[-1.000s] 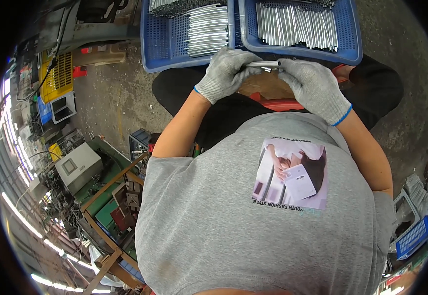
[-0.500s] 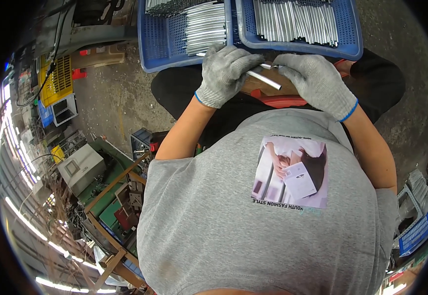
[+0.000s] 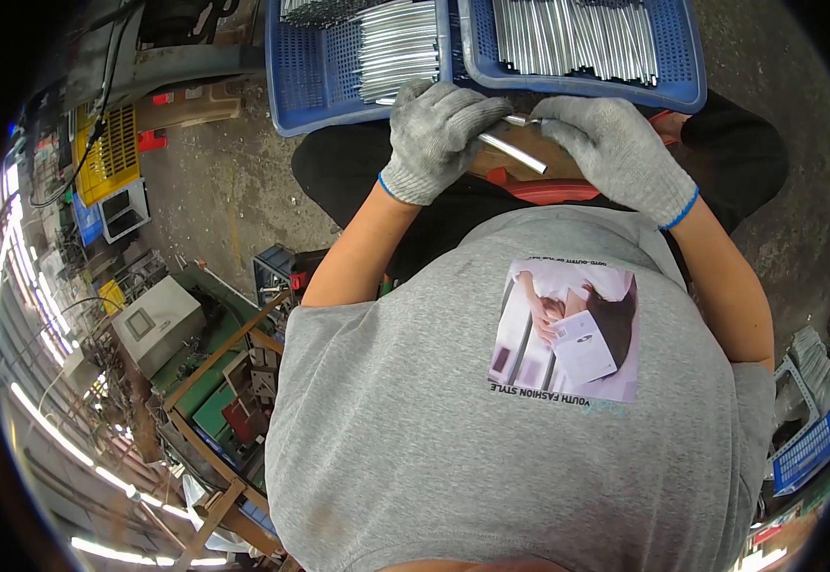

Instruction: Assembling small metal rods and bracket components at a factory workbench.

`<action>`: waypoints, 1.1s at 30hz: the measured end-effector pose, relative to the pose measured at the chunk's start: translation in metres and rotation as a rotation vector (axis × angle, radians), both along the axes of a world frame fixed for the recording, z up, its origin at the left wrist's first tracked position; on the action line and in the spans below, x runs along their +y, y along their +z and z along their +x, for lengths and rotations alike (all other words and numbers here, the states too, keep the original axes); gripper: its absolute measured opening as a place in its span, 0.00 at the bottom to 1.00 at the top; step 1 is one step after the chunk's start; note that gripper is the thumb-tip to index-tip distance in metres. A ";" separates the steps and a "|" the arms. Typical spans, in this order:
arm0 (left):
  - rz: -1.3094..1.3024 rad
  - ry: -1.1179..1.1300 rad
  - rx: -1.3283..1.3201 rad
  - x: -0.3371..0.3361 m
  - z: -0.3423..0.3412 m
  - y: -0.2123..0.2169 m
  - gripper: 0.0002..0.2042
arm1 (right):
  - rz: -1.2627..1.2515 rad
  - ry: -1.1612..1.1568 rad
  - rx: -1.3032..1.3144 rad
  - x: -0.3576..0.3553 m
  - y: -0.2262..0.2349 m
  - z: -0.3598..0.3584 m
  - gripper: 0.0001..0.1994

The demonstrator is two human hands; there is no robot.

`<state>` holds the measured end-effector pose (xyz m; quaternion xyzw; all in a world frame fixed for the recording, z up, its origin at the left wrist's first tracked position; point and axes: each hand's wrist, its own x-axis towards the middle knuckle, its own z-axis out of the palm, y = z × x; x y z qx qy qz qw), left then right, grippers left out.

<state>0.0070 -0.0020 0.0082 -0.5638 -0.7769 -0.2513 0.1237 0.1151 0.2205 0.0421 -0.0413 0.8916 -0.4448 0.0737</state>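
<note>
Both my hands wear grey knit gloves with blue cuffs, close together in front of the blue baskets. My left hand (image 3: 439,138) is closed around a shiny metal tube (image 3: 514,153), whose free end slants down to the right. A second short bright metal piece (image 3: 520,120) shows between the thumb side of my left hand and the fingertips of my right. My right hand (image 3: 610,148) is closed in a pinch at the end of that piece. Something small and dark sits at its fingertips, too small to name.
A blue basket (image 3: 286,91) at the far left and another blue basket (image 3: 696,71) beside it hold rows of metal tubes (image 3: 577,43). Something red (image 3: 553,194) lies between my legs. A yellow crate (image 3: 110,157) and a green bench (image 3: 191,357) stand to the left.
Both hands stay in nearly the same place, with only slight shifts. The short piece between them shows a little more clearly; the slanted tube keeps its angle.
</note>
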 end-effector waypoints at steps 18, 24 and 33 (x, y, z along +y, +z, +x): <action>-0.003 0.138 -0.064 -0.023 -0.022 -0.013 0.12 | -0.104 -0.074 -0.029 -0.010 -0.021 -0.004 0.13; -0.263 0.406 -0.182 -0.063 -0.078 -0.064 0.12 | -0.087 -0.102 -0.016 -0.014 -0.036 0.003 0.13; -0.468 0.385 -0.352 -0.068 -0.110 -0.081 0.11 | -0.037 -0.136 -0.039 -0.014 -0.034 0.010 0.13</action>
